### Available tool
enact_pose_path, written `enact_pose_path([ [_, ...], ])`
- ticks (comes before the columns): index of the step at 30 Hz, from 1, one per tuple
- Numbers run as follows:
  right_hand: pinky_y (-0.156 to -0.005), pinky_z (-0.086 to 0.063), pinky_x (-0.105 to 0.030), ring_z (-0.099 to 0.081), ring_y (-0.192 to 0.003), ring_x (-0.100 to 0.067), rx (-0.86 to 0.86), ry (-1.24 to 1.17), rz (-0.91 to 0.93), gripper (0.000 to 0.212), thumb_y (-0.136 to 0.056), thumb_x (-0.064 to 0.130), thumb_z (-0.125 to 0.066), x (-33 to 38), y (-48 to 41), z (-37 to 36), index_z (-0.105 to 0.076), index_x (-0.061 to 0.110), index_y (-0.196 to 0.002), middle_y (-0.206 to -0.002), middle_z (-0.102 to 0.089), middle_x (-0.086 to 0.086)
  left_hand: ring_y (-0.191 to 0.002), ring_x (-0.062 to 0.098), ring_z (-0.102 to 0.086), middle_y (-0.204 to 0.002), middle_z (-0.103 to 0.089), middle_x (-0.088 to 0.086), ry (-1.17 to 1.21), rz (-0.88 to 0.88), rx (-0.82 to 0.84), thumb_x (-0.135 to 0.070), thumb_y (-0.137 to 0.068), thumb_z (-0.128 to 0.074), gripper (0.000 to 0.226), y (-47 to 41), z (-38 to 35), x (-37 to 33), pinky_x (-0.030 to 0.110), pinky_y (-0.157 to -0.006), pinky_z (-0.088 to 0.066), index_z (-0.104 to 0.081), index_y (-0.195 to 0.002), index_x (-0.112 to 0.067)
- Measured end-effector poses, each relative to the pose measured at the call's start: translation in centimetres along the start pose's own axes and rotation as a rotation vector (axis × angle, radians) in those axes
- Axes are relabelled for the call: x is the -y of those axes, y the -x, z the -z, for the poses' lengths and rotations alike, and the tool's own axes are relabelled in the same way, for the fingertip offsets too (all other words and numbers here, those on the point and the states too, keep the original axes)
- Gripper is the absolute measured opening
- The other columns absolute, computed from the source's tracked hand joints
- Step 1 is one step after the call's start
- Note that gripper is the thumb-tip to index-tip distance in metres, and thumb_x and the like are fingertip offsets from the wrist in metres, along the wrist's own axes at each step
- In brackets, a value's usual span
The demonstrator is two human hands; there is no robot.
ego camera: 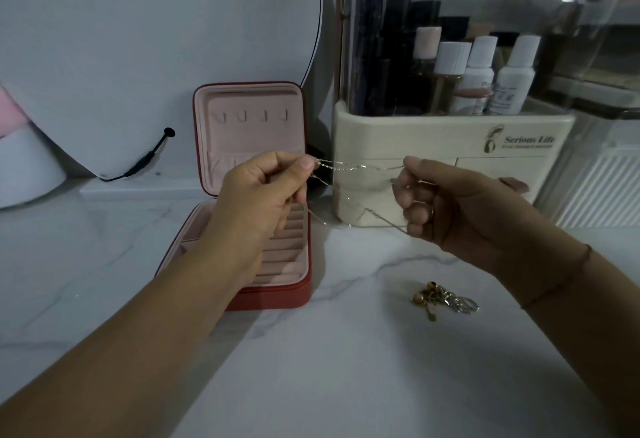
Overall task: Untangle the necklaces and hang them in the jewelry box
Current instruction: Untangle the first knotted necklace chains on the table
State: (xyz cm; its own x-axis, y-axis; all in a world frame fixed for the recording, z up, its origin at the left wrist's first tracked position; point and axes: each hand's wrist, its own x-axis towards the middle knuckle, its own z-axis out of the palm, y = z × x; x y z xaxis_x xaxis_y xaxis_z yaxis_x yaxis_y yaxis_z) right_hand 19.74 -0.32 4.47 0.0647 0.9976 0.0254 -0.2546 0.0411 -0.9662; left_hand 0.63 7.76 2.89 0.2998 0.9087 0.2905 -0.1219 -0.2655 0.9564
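The white marble counter (pixel 346 368) ran wide toward the camera, while its back edge was crowded: a round mirror (pixel 156 39) leaned at the left with a black cable (pixel 145 160) trailing from it. The jewelry box (pixel 277 299) stood open in the middle, and a cream plastic organiser (pixel 433 139) full of bottles (pixel 478 74) closed off the right. Both forearms came in from the near corners and met above the counter, between the box and the organiser. The left hand (pixel 263 191) pinched one end of a thin silvery necklace (pixel 353 167) between thumb and forefinger, with its other fingers curled under. The right hand (pixel 446 205) pinched the other end the same way, fingers folded, with a thin bracelet (pixel 561 281) on its wrist. The chain was stretched nearly level, its long axis running left to right in front of the organiser's drawer face. Finer strands sagged in loops below it between the two hands. The box was red outside and lined in soft pink. Its lid stood upright with a row of small hooks (pixel 252 115) near the top, and its base was ribbed with padded ring rolls (pixel 287 254). A small tangled heap of jewellery (pixel 443 300) — gold-toned and silver-toned pieces knotted together — lay on the marble below the right wrist, well apart from the box.
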Motion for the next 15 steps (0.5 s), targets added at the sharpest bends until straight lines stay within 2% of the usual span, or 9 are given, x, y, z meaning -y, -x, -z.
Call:
enact_pose_path([
  [3, -0.045, -0.048, -0.02, -0.052, -0.046, -0.009, -0.042, -0.027, -0.021, 0.017, -0.078, 0.025, -0.056, -0.29, -0.16, 0.13, -0.06, 0.008, -0.076, -0.07, -0.062, -0.005, -0.037, 0.005, -0.026, -0.054, -0.051, -0.004, 0.03, -0.018, -0.028, -0.021, -0.088, -0.061, 0.014, -0.03, 0.13, -0.13, 0.015, -0.034, -0.022, -0.071, -0.079, -0.022],
  [5, -0.044, -0.048, -0.02, -0.053, -0.047, -0.009, -0.078, -0.048, -0.024, 0.018, -0.086, 0.021, -0.054, -0.39, -0.28, 0.26, -0.06, 0.006, -0.079, -0.076, -0.061, -0.007, -0.038, 0.004, -0.028, -0.05, -0.049, -0.01, 0.016, -0.014, -0.045, -0.022, -0.087, -0.063, 0.01, 0.01, 0.13, -0.13, 0.015, -0.035, -0.024, -0.072, -0.082, -0.021],
  [7, -0.043, -0.047, -0.019, -0.053, -0.046, -0.009, -0.122, -0.039, -0.021, 0.021, -0.094, 0.019, -0.048, -0.46, -0.36, 0.39, -0.06, 0.006, -0.081, -0.074, -0.057, -0.006, -0.037, 0.003, -0.031, -0.044, -0.049, -0.014, -0.012, -0.016, -0.072, -0.022, -0.086, -0.064, 0.007, -0.02, 0.0, -0.01, 0.014, -0.037, -0.026, -0.071, -0.086, -0.02],
  [11, -0.041, -0.045, -0.02, -0.051, -0.043, -0.008, -0.15, 0.058, -0.006, 0.021, -0.097, 0.017, -0.045, -0.66, -0.37, 0.4, -0.061, 0.006, -0.088, -0.062, -0.051, -0.001, -0.038, 0.0, -0.043, -0.043, -0.049, -0.017, -0.026, -0.037, -0.093, -0.019, -0.086, -0.063, 0.007, -0.09, -0.32, 0.15, 0.012, -0.042, -0.03, -0.069, -0.084, -0.02],
  [15, -0.04, -0.042, -0.018, -0.048, -0.042, -0.006, -0.155, 0.137, -0.063, 0.011, -0.093, 0.008, -0.051, -0.94, -0.35, 0.44, -0.061, 0.004, -0.095, -0.065, -0.052, -0.003, -0.04, 0.001, -0.04, -0.046, -0.047, -0.015, -0.026, -0.082, -0.076, -0.019, -0.086, -0.064, 0.01, -0.05, -0.44, 0.29, 0.009, -0.043, -0.03, -0.069, -0.079, -0.022],
])
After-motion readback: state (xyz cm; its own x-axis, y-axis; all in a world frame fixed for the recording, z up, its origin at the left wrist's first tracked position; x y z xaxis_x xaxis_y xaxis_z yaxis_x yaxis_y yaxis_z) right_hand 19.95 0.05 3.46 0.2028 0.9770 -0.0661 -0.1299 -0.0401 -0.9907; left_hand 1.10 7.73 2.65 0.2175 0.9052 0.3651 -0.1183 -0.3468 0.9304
